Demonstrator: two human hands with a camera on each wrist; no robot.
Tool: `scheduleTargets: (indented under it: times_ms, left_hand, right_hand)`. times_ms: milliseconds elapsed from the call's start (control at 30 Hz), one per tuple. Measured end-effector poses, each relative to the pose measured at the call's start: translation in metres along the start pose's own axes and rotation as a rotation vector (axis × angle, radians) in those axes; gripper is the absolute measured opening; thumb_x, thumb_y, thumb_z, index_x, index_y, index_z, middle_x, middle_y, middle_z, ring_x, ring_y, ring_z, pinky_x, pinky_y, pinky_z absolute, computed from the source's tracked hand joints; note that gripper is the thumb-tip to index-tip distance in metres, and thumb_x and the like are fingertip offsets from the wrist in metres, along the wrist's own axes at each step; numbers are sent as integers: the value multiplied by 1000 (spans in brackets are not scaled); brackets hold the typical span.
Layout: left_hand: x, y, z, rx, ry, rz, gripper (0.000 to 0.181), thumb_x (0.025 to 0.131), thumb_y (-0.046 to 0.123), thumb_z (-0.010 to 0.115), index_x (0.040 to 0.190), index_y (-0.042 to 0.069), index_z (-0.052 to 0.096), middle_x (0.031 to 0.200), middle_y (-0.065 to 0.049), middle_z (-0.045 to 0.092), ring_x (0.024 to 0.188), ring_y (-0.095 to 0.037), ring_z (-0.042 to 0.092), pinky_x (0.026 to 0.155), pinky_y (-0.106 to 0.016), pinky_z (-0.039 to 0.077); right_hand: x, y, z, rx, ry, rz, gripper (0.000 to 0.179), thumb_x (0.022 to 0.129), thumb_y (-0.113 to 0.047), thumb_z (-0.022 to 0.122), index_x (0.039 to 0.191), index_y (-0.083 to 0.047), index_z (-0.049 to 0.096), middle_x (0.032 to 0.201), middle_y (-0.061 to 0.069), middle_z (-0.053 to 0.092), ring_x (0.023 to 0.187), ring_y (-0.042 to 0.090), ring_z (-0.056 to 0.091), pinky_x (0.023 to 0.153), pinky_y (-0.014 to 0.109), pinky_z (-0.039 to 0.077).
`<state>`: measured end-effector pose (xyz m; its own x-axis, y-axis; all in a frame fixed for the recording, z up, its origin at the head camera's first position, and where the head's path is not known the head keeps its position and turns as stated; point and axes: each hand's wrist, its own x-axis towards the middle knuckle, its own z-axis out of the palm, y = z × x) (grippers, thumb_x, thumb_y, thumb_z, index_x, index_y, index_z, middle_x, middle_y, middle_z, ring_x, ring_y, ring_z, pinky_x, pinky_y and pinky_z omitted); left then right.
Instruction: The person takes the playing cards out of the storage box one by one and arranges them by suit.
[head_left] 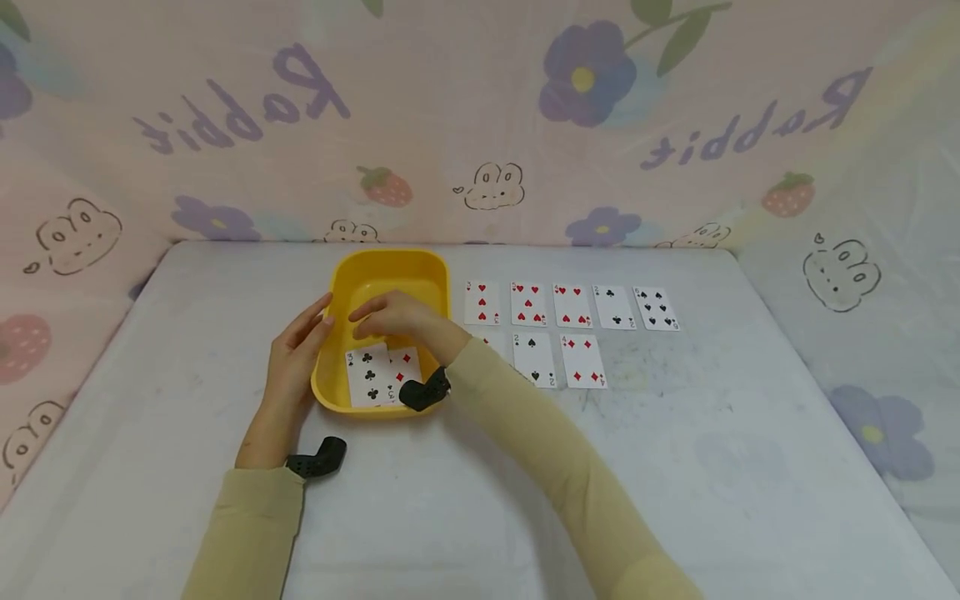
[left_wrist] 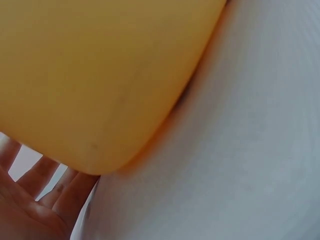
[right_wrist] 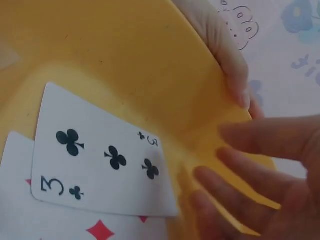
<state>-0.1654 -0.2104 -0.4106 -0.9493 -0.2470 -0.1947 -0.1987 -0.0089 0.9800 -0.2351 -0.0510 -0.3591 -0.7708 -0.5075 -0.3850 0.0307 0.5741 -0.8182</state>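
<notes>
A yellow plastic tray (head_left: pixel 447 287) sits on the white-covered table. My left hand (head_left: pixel 294 354) rests against its left side, fingers extended along the outer wall at the rim. Over the tray's interior reaches my right hand (head_left: pixel 397 315), with nothing in its fingers. In the right wrist view those fingers (right_wrist: pixel 235 197) are spread and loosely bent beside a three of clubs (right_wrist: pixel 95 155). That card lies face up near the tray's front end, partly covering a red diamond card (head_left: pixel 407 358).
Right of the tray, face-up cards lie in two rows. The back row runs from a three of hearts (head_left: pixel 482 303) to a six of spades (head_left: pixel 657 309). In front lie a two of spades (head_left: pixel 533 360), a four of diamonds (head_left: pixel 583 362) and a red card partly behind my right sleeve.
</notes>
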Motion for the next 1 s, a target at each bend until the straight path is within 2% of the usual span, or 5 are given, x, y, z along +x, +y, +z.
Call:
scheduleTargets:
  times_ms: [333, 500, 633, 800, 1000]
  left_hand:
    - [1, 1, 3, 16, 10, -12, 42, 96, 37, 57, 137, 38, 52, 150, 1, 38, 133, -13, 32, 107, -19, 39]
    - [1, 1, 1, 55, 27, -15, 43, 96, 39, 56, 138, 38, 50, 151, 1, 37, 136, -15, 32, 114, -32, 33]
    - [1, 0, 0, 72, 31, -23, 44, 96, 42, 55, 139, 40, 48, 152, 0, 36, 137, -18, 32, 115, -36, 33]
    - [1, 0, 1, 68, 35, -27, 43, 95, 44, 55, 138, 41, 49, 151, 2, 37, 135, -15, 33, 113, -32, 35]
    - [0, 0, 1, 12, 36, -50, 44, 93, 44, 58, 136, 41, 51, 150, 2, 38, 133, -14, 34, 112, -26, 35]
  right_hand:
    - [-2, 8, -2, -179, -150, -40, 38, 85, -16, 70, 122, -10, 66, 121, 2, 65, 101, 14, 53, 92, 22, 44]
    - [-4, 8, 0, -223, -179, -14, 40, 82, -18, 73, 122, -13, 66, 122, 0, 62, 98, 14, 52, 85, 19, 43]
    - [-7, 7, 1, -259, -180, 18, 41, 82, -20, 74, 121, -14, 66, 125, 0, 60, 99, 14, 51, 89, 21, 44]
    - [-11, 6, 1, -281, -185, 56, 42, 82, -22, 75, 123, -14, 65, 131, 1, 57, 101, 14, 51, 96, 25, 44]
    - [-15, 5, 0, -345, -197, 35, 43, 83, -24, 75, 123, -13, 64, 130, 1, 57, 101, 14, 51, 93, 24, 45]
